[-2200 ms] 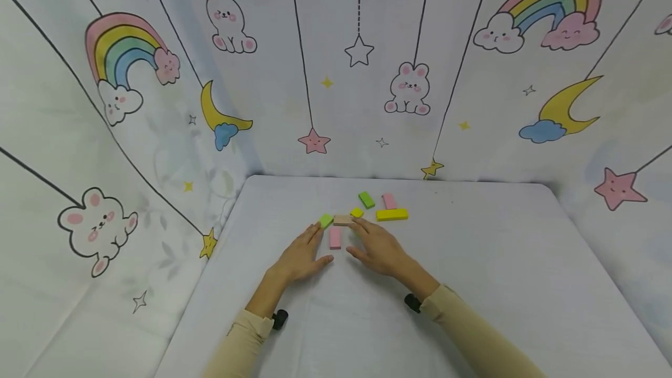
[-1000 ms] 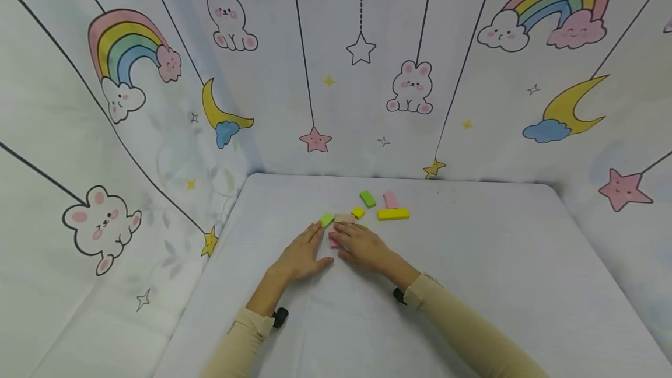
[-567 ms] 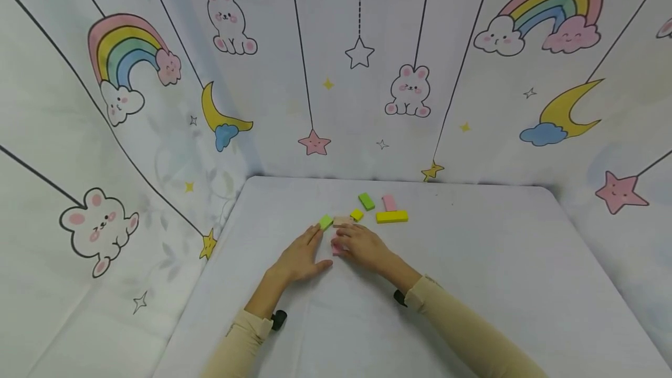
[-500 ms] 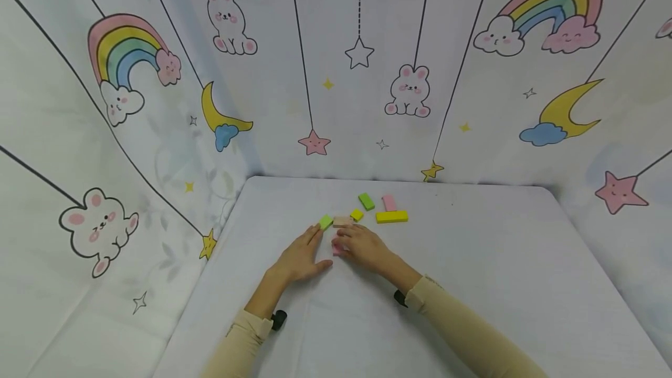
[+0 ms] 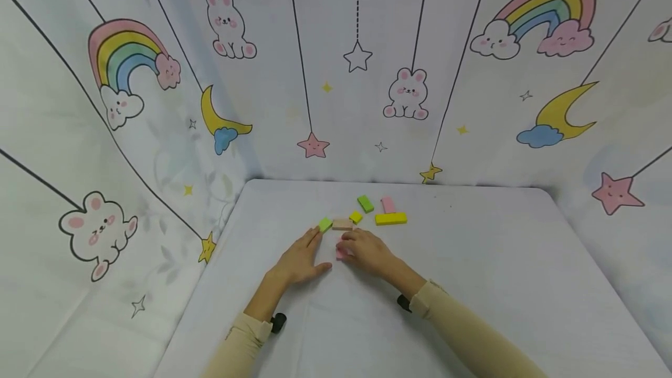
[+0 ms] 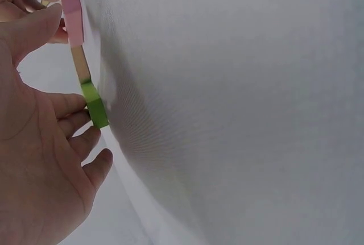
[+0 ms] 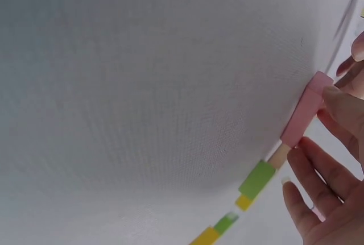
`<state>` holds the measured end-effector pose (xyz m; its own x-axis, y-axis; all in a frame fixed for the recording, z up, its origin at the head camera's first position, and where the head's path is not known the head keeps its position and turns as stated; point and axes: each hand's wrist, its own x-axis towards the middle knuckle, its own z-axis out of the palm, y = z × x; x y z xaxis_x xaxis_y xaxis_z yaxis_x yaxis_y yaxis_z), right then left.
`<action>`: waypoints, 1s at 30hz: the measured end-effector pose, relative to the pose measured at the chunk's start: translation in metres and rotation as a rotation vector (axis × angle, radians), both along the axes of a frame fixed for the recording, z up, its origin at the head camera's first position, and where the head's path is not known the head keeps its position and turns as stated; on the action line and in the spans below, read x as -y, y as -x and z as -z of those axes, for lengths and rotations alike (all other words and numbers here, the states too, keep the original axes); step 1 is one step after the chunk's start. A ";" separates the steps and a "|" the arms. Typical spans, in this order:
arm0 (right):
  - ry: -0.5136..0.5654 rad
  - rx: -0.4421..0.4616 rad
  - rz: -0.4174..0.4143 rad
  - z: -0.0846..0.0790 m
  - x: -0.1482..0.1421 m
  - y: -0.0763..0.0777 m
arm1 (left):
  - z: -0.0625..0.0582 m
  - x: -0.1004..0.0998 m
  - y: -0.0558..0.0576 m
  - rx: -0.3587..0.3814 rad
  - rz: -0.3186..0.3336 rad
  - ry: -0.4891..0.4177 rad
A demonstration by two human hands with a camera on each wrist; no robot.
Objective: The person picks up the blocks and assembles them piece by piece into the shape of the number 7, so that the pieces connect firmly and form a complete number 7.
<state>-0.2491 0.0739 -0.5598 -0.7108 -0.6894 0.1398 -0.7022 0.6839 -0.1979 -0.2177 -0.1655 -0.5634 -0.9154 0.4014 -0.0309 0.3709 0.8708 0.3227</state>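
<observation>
Pinching a pink block (image 5: 340, 254) near a wooden block (image 5: 342, 224), right hand (image 5: 369, 252) well inside the edges of the white table (image 5: 504, 284), wide room rightward; left hand (image 5: 298, 259), thumb wide from fingers, touching a green block (image 5: 325, 224).

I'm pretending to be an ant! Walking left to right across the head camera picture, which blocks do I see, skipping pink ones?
Small light green block, tan rectangular wood-coloured block, small yellow squarish block, green rectangular block, long yellow bar-shaped block.
</observation>
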 end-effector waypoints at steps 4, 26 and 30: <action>-0.014 0.006 0.018 0.000 -0.003 -0.001 | 0.001 0.000 -0.001 -0.006 0.001 -0.003; -0.058 0.032 0.096 -0.003 -0.024 -0.012 | 0.000 -0.001 -0.002 0.008 -0.006 -0.015; -0.065 0.031 0.111 -0.002 -0.028 -0.013 | 0.000 -0.002 -0.003 0.015 -0.009 -0.019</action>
<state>-0.2359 0.1017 -0.5573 -0.7866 -0.6131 0.0737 -0.6156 0.7692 -0.1712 -0.2150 -0.1640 -0.5636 -0.9186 0.3934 -0.0369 0.3578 0.8679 0.3446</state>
